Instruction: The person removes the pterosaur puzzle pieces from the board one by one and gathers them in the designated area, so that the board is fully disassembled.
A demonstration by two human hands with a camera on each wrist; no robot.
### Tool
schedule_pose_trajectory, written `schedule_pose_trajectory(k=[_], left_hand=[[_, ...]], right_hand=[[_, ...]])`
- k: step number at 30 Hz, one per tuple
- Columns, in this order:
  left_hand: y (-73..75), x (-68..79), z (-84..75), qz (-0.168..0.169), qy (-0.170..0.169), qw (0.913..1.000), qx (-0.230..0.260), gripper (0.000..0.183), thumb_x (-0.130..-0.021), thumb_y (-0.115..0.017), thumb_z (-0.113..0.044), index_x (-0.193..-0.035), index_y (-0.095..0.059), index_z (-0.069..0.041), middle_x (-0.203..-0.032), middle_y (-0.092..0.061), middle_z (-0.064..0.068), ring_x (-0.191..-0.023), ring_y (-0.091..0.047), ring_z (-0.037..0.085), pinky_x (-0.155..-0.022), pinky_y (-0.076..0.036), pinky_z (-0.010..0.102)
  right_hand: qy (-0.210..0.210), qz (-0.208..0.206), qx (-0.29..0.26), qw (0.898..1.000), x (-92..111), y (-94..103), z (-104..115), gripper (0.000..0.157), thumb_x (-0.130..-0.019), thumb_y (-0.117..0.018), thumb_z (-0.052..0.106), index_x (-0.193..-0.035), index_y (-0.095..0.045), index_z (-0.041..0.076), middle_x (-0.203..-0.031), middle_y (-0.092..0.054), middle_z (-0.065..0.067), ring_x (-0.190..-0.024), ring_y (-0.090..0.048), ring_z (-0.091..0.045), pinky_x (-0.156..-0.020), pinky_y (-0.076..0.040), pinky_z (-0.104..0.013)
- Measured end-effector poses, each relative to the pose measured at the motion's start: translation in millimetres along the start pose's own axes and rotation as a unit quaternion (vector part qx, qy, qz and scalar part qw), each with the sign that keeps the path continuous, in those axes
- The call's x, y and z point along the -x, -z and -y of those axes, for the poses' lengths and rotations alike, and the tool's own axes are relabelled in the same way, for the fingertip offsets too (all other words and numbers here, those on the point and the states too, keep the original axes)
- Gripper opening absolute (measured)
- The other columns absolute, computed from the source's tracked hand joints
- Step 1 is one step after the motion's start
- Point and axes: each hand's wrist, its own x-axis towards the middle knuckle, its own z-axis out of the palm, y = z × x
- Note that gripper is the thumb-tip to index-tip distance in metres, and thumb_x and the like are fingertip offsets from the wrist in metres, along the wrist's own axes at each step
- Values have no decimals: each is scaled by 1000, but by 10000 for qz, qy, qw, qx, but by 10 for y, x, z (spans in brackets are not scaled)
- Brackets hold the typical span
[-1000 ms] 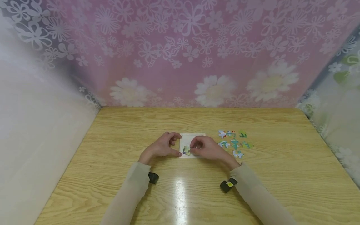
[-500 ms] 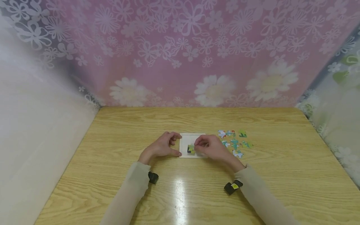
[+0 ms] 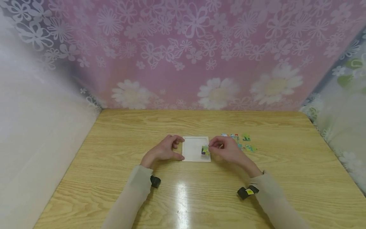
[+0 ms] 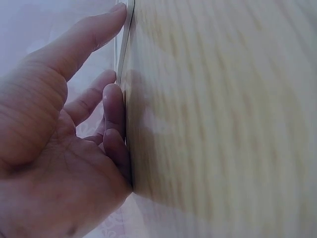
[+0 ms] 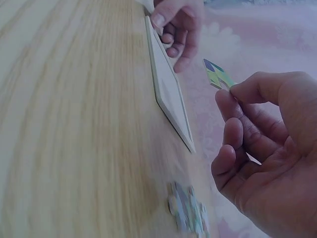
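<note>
A puzzle piece [image 3: 205, 150] in green, yellow and purple is pinched by my right hand [image 3: 227, 150] between thumb and forefinger, above the right side of a shallow white puzzle tray [image 3: 191, 150]. The right wrist view shows the puzzle piece [image 5: 217, 74] raised clear of the tray [image 5: 171, 94]. My left hand [image 3: 165, 148] touches the tray's left edge, thumb at the near corner and forefinger at the far one. Its other fingers bend loosely beside the edge, as the left wrist view shows.
Several loose puzzle pieces [image 3: 246, 137] lie on the wooden table [image 3: 137, 124] right of the tray, partly hidden behind my right hand. A flowered pink curtain [image 3: 177, 86] closes off the table's far edge, and a pale sheet [image 3: 43, 127] hangs along the left.
My right hand has carried the puzzle piece rightward from the tray's near left corner to its right side, uncovering the white tray floor. The left hand stays at the left edge.
</note>
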Motion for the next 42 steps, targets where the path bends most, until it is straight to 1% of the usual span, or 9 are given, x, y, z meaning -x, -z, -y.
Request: schedule_pose_trajectory(k=[6,10,12,20,26,29,35,42], left_hand=[[-4,15,1,-1,14,10000,36,68,-82,-88,-21,-141,-55,-16,-122,-44,7,-108,-46,21,-96,-42,38],[2,7,0,-4,6,10000,30,68,-82,-88,-21,-141,-55,-17,-123,-44,7,-108,-46,21,-96,-42,38],[4,2,2,-8,18,10000,19,68,-81,-88,-21,-141,-55,-18,-123,-44,6,-108,-46,21,-96,-42,38],[16,-20,16,40,41,9999,93,67,-82,-88,-21,-140,-55,-18,-122,-43,6,-107,-45,21,-94,-41,37],[7,1,4,53,60,9998,181,67,-82,-88,-22,-140,-55,-17,-123,-43,7,-108,-45,22,-95,-42,38],[-2,4,12,37,79,9998,195,67,-82,-89,-22,-139,-55,-17,-123,-44,7,-107,-45,21,-94,-42,38],[-5,17,10,31,58,9998,201,68,-81,-89,-20,-140,-55,-16,-123,-44,7,-106,-45,21,-94,-41,38],[5,28,-29,37,1,9999,102,67,-82,-88,-20,-140,-55,-15,-123,-44,7,-106,-45,21,-95,-41,38]], right_hand=[[-41,28,35,10000,93,152,-84,7,-96,-71,18,-99,-72,12,-91,-72,-4,-80,-64,-14,-67,-52,-27],[-80,-16,153,9998,157,260,-154,8,-96,-71,20,-100,-72,12,-89,-72,-3,-80,-65,-12,-68,-52,-27],[-165,-35,170,9997,194,316,-178,9,-97,-71,22,-101,-72,13,-90,-72,-3,-81,-65,-11,-69,-52,-26],[-195,-181,166,9995,361,539,-230,13,-97,-71,21,-103,-72,10,-93,-72,-6,-82,-65,-9,-70,-52,-26],[-197,-293,401,9986,482,659,-357,13,-98,-70,21,-103,-72,9,-92,-73,-5,-81,-65,-8,-68,-52,-26],[-237,-309,478,9981,542,712,-424,13,-98,-70,21,-103,-72,9,-93,-73,-6,-81,-65,-9,-66,-52,-27],[-462,-322,607,9966,684,826,-532,16,-99,-69,21,-105,-71,7,-94,-73,-9,-78,-66,-13,-62,-53,-28],[-666,-345,888,9932,818,977,-643,16,-99,-69,24,-106,-71,9,-93,-73,-5,-75,-63,-10,-62,-50,-27]])
